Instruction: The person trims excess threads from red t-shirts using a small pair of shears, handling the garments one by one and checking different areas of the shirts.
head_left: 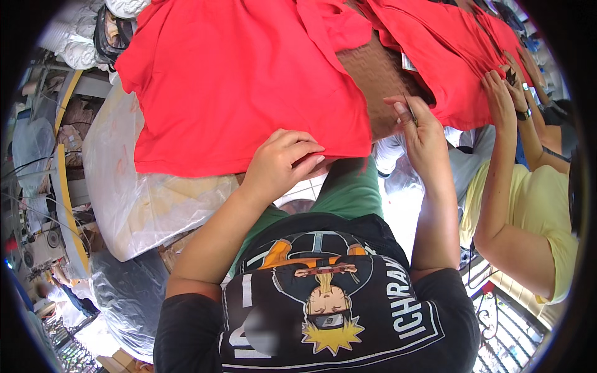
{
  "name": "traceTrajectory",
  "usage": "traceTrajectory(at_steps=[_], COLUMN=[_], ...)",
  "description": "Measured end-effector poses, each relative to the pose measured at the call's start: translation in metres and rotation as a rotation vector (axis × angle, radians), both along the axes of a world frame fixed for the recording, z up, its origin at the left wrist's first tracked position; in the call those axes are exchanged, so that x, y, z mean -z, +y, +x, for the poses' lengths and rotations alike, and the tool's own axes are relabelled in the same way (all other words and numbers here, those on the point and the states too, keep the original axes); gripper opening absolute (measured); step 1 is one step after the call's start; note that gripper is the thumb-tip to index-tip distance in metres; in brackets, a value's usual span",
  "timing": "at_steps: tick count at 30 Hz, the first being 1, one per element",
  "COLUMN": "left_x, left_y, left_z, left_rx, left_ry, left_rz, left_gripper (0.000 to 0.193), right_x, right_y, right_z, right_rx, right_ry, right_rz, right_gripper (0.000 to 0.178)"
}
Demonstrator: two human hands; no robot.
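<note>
Garment [249,93] (red) ahead, left hand [280,160] pinching near edge, right hand [425,132] gripping slim tool [410,109].

The person's left hand [278,163] pinches the near hem of a red garment [242,81], which spreads out beyond those fingers. To their right, the right hand [425,132] grips a slim dark tool [410,110], clear of the cloth. Just past its fingertips lies a brown padded surface [370,78]; farther right, a co-worker's hands [499,96] touch another red garment [457,65].
</note>
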State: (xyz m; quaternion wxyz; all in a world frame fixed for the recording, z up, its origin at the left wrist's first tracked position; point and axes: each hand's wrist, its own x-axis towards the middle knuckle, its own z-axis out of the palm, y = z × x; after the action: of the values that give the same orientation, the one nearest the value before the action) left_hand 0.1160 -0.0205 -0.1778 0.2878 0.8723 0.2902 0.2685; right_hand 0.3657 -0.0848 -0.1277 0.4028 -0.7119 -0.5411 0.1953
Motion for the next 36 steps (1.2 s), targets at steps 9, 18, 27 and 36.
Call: traceTrajectory(at_steps=[9, 18, 27, 36], left_x=[0.006, 0.009, -0.04, 0.015], left_y=[0.001, -0.001, 0.009, 0.044], left_z=[-0.001, 0.0, 0.0, -0.091], left_rx=[-0.009, -0.026, -0.086, -0.645], left_ry=[-0.065, -0.083, -0.193, -0.217], left_rz=[-0.029, -0.041, -0.044, -0.103], left_gripper=[0.014, 0.015, 0.011, 0.019], right_x=[0.031, -0.001, -0.033, 0.023], right_y=[0.06, 0.036, 0.015, 0.027], right_z=[-0.03, -0.021, -0.034, -0.09], right_rx=[-0.183, -0.382, -0.3, -0.248], right_ry=[-0.243, 0.087, -0.052, -0.134], right_rz=[0.11, -0.117, 0.134, 0.265], right_gripper=[0.023, 0.017, 0.014, 0.039])
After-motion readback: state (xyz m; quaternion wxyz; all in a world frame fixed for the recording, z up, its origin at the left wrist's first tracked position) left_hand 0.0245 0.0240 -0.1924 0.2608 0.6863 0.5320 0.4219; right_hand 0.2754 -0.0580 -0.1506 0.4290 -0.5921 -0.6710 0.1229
